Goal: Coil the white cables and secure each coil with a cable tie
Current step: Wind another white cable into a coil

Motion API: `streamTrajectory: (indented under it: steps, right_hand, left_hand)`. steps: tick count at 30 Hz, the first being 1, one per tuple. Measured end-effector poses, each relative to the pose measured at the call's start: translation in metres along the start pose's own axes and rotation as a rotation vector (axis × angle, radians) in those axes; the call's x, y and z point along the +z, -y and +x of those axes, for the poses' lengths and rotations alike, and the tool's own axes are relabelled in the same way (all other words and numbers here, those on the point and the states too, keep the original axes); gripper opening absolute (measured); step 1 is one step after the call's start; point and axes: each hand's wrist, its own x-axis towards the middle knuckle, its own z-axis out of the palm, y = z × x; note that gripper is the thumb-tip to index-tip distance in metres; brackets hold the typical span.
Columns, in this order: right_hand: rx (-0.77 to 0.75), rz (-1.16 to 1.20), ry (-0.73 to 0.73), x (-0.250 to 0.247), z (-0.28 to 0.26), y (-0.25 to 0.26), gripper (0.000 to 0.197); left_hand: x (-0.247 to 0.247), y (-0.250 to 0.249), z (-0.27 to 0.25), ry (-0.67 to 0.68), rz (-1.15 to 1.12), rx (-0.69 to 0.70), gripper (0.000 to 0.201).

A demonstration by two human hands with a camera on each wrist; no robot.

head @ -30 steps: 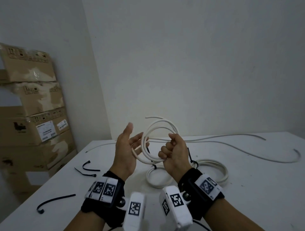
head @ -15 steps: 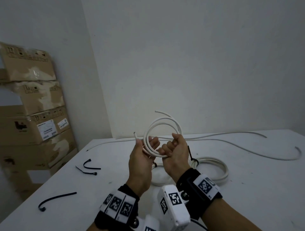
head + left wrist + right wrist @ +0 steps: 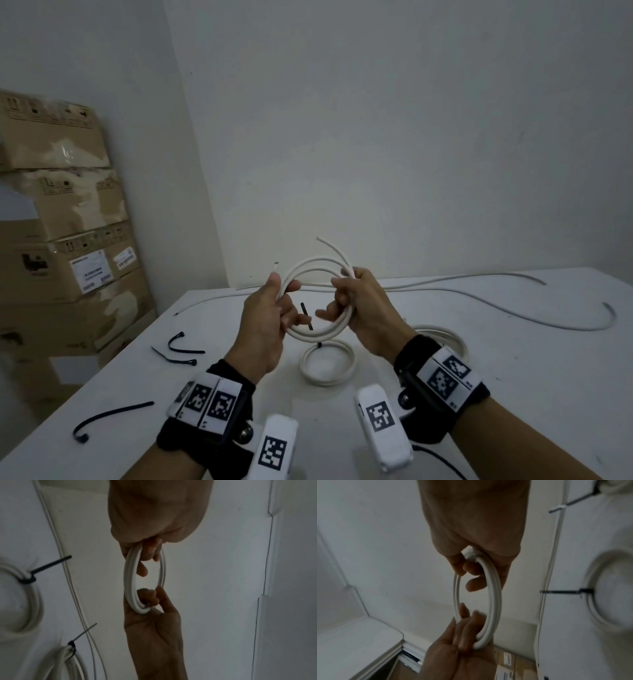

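Note:
I hold a small white cable coil [image 3: 318,337] in the air above the white table [image 3: 513,394]. My left hand [image 3: 284,308] pinches its left side between thumb and fingers. My right hand [image 3: 339,301] has its fingers curled round the right side. Two loose cable ends stick up from the top of the coil. The left wrist view shows the coil [image 3: 128,582] edge-on, with my left hand [image 3: 147,555] above and the other hand below. In the right wrist view the coil [image 3: 494,588] hangs from my right hand [image 3: 471,572].
Two tied coils [image 3: 327,366] [image 3: 445,339] lie on the table below my hands, each with a black tie. Long loose white cables [image 3: 513,310] run along the far side. Three loose black cable ties [image 3: 181,346] [image 3: 113,416] lie at the left. Cardboard boxes [image 3: 61,240] are stacked beyond the table's left edge.
My left hand was open beside the coil; it has come in and now pinches the coil's left side. The coil has dropped slightly while my right hand kept holding it.

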Motion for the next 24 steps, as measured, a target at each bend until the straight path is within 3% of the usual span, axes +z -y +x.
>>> streamTrajectory:
  steps: [2, 4, 9, 24]
  right_hand:
    - [-0.048, -0.057, 0.063, -0.001, 0.001, 0.008, 0.01]
    - [-0.053, -0.106, 0.111, -0.001, 0.0, 0.014, 0.021]
    - [-0.152, -0.399, 0.136, 0.0, -0.003, 0.015, 0.021]
    - [-0.183, -0.503, 0.179, -0.006, -0.004, 0.007, 0.023]
  left_hand:
    - [-0.005, -0.007, 0.001, 0.05, 0.021, -0.011, 0.042]
    - [-0.009, -0.013, 0.001, 0.112, 0.033, -0.037, 0.042]
    - [-0.017, -0.021, 0.0, 0.262, 0.184, -0.102, 0.045]
    - [-0.022, -0.017, 0.003, 0.312, 0.372, -0.029, 0.034]
